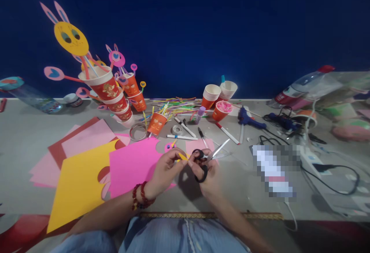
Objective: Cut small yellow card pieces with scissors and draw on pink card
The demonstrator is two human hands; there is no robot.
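Observation:
Near the front middle of the table, my left hand [170, 168] pinches a small piece of yellow paper [182, 156]. My right hand [209, 176] holds scissors [215, 150] by their black handles, the blades pointing up and to the right, away from the paper. Its fingertips meet the yellow piece beside my left fingers. Just beyond my left hand lies a small pink paper face [168, 146] with a yellow strip. A sheet of bright pink paper [133, 164] reaches under my left wrist, and a large yellow sheet [78, 183] lies further left.
Paper cups with bunny figures [98, 83] stand back left. Pipe cleaners [179, 108], markers [228, 133] and a cup of pink scraps [222, 108] lie or stand behind my hands. A blue glue gun [250, 120], a blurred-out device [273, 172], cables and a bottle [300, 87] occupy the right.

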